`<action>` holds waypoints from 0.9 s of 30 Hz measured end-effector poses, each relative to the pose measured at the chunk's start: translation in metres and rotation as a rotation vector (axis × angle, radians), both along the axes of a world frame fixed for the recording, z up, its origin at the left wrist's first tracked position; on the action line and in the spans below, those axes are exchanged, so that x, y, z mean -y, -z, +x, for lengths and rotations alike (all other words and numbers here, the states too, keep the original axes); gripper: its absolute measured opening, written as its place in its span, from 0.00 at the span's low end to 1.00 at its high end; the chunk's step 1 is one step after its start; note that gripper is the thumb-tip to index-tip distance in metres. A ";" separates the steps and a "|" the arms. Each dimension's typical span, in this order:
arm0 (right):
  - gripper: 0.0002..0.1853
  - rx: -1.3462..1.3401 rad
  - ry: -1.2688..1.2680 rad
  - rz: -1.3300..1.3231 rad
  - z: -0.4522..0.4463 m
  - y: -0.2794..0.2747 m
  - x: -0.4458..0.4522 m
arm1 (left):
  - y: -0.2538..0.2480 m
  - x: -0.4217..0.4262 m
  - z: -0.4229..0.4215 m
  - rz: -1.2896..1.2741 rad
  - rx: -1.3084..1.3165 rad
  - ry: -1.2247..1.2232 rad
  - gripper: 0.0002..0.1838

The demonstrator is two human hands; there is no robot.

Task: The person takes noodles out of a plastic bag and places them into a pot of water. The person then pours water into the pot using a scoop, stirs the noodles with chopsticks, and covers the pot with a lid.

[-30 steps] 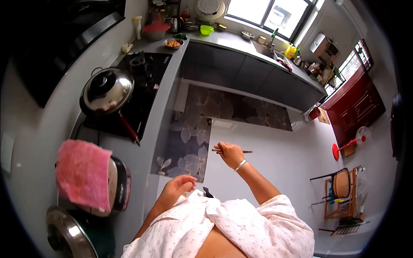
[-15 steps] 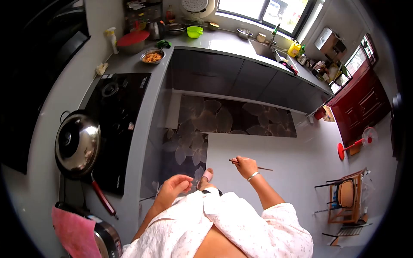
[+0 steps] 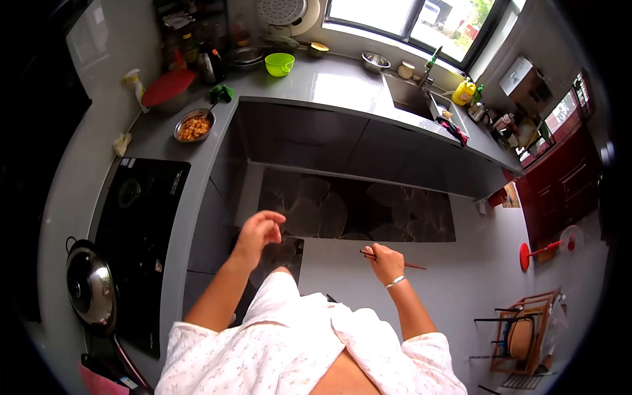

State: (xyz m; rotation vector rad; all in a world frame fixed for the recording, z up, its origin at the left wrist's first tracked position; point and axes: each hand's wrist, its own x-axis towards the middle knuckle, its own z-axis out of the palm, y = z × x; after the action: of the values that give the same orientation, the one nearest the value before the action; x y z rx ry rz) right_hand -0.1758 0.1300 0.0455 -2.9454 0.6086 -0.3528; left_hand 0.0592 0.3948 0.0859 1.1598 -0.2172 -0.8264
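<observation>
A pair of dark chopsticks (image 3: 413, 266) is gripped in my right hand (image 3: 386, 263), held out over the pale floor. My left hand (image 3: 259, 238) is raised over the dark floor mat near the cabinet fronts, fingers loosely curved and apart from the thumb, with nothing visible in it. Both hands are away from the counter. A metal bowl (image 3: 178, 136) of orange-brown food, with a utensil handle sticking out, stands on the corner of the counter beyond my left hand. A lidded pan (image 3: 92, 289) sits at the near end of the black cooktop (image 3: 141, 210).
Along the back counter stand a green bowl (image 3: 280, 64), a metal bowl (image 3: 376, 62) and a sink (image 3: 409, 99). A red lid (image 3: 168, 87) covers a pot at the left. Patterned mats (image 3: 355, 207) lie on the floor. A red fan (image 3: 525, 257) and chairs (image 3: 523, 339) are at right.
My view has moved forward toward the back counter, and the cooktop has slid down the view. My left hand has risen and reaches further ahead. The chopsticks stay in my right hand.
</observation>
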 end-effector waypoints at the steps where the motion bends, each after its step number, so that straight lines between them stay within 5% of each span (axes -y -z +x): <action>1: 0.15 -0.086 0.066 0.031 0.006 -0.005 0.008 | 0.002 0.017 0.025 -0.004 0.000 -0.007 0.11; 12: 0.13 -0.056 0.354 0.055 0.076 -0.001 0.132 | 0.061 0.244 0.384 -0.076 -0.074 -0.221 0.16; 20: 0.10 -0.172 0.487 0.117 0.181 -0.028 0.204 | 0.095 0.371 0.580 0.069 -0.319 -0.432 0.34; 23: 0.08 -0.165 0.497 0.139 0.198 -0.030 0.223 | 0.092 0.395 0.607 0.061 -0.299 -0.334 0.17; 27: 0.09 -0.210 0.541 0.165 0.204 -0.029 0.240 | 0.124 0.418 0.629 -0.043 -0.315 -0.327 0.09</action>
State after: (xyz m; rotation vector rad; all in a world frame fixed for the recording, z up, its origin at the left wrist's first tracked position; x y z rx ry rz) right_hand 0.0279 -0.1101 0.0749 -2.6333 1.3921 -0.0288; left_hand 0.6884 -0.0227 -0.0377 0.9753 0.2096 -0.6978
